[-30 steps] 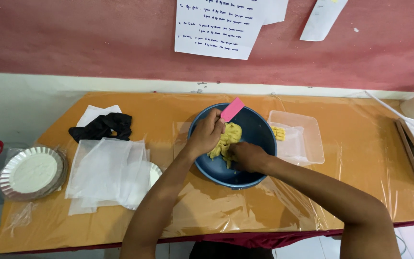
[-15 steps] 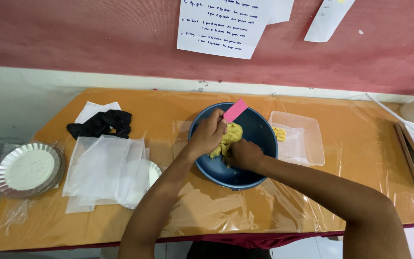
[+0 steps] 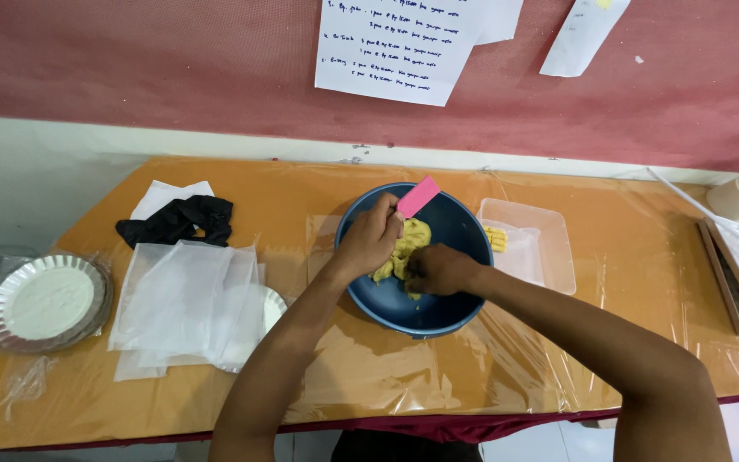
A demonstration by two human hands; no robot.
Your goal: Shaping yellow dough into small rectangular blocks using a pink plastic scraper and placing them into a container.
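Head view: pink scraper (image 3: 418, 197) tilts up-right.

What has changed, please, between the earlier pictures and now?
Very little. The left hand still holds the pink scraper at the yellow dough in the blue bowl, and the right hand still presses the dough; both have shifted only slightly. The clear tray, white sheets and foil plates are unmoved.

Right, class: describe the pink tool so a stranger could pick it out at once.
Start at the orange table and find the dark blue bowl near its middle. The left hand holds a flat pink scraper over the yellow dough inside. It is the only pink thing on the table.
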